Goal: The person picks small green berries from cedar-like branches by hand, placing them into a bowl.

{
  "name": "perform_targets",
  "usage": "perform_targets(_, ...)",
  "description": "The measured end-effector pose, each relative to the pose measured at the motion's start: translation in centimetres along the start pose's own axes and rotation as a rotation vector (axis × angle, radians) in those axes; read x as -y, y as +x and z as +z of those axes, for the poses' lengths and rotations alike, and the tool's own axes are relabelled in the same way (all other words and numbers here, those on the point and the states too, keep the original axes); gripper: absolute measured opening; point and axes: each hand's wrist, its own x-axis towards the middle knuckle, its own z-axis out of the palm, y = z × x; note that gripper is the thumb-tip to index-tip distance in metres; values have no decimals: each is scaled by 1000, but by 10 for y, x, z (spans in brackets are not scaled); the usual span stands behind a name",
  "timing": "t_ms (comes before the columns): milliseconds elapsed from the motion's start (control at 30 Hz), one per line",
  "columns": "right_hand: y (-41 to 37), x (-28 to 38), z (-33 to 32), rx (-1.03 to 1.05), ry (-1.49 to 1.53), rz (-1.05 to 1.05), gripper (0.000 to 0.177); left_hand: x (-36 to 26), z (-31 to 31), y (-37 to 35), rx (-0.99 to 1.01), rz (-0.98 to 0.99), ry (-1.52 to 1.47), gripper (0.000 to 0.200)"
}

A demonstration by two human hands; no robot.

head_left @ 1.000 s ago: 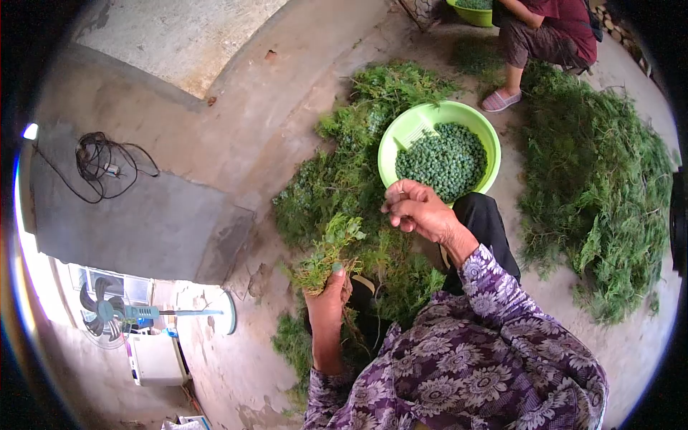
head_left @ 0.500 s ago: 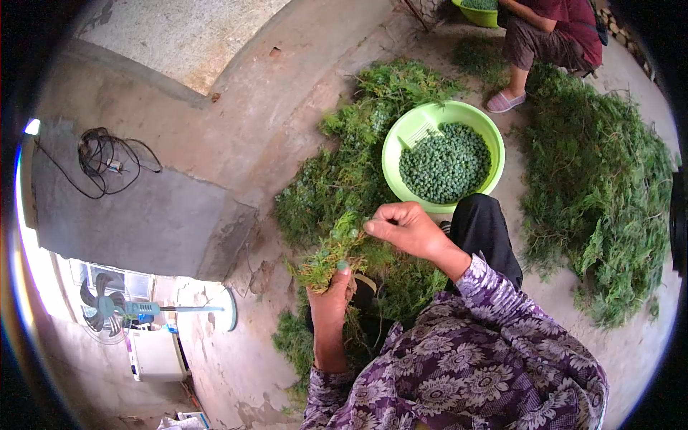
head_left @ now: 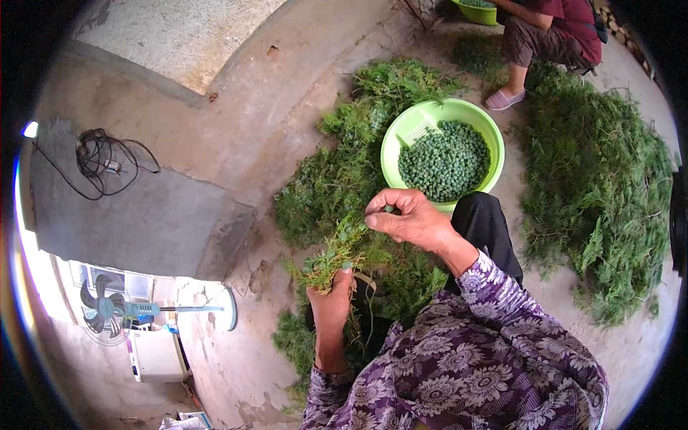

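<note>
My left hand (head_left: 331,301) is closed round the base of a leafy evergreen sprig (head_left: 333,252), with its thumb pressed along the stems. Bluish-green berries show among the leaves of the sprig. Just up and right of its tip, my right hand (head_left: 412,223) is curled in a pinch, and a bit of a green berry (head_left: 389,209) peeks out between thumb and fingers. Beyond that hand stands a light green basin (head_left: 393,143) with a ribbed drain patch, holding a heap of loose round green berries (head_left: 446,163).
Cut evergreen branches (head_left: 322,172) lie left of the basin; a larger pile (head_left: 595,208) spreads at right. Another person (head_left: 548,36) sits at the top by a second green basin (head_left: 476,13). A coiled cable (head_left: 100,161) and a fan (head_left: 107,307) are at left.
My right hand has shifted slightly up, its fingers more curled, with a berry now showing inside. The sprig in my left hand has tipped a little.
</note>
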Motion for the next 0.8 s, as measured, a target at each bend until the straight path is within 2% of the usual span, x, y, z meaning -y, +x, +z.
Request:
perform_targets(33, 0, 0, 1, -5, -164, -73, 13, 1, -1, 0, 0, 0, 0, 11)
perform_targets(67, 3, -8, 0, -6, -165, -72, 13, 2, -1, 0, 29, 14, -14, 11)
perform_targets(133, 9, -14, 3, -5, -346, -244, 16, 2, 0, 0, 59, 26, -27, 12)
perform_targets(167, 4, -12, 1, -1, -299, -61, 15, 3, 2, -1, 45, 9, -32, 12)
perform_targets(267, 2, -11, 5, -28, -169, 43, 13, 3, 3, -2, 36, -2, -26, 13)
perform_targets(500, -1, -15, 3, -134, -171, 2, 14, 3, 3, -3, 73, -31, -62, 16)
perform_targets(567, -4, -18, 5, -256, -725, -326, 17, 1, 7, -6, 80, -13, -50, 18)
perform_targets(600, -2, -20, 6, -255, -725, -327, 17, 0, 9, -6, 89, 5, -37, 19)
perform_targets(667, 3, -23, 10, -337, -828, -536, 16, 0, 9, -5, 110, 23, -25, 22)
perform_targets(733, 12, -23, 2, -447, -669, -512, 8, 1, 10, -6, 63, 71, -85, 23)
perform_targets(800, 21, -14, -25, -550, -271, -244, 8, -5, 3, -9, 64, 5, -80, 22)
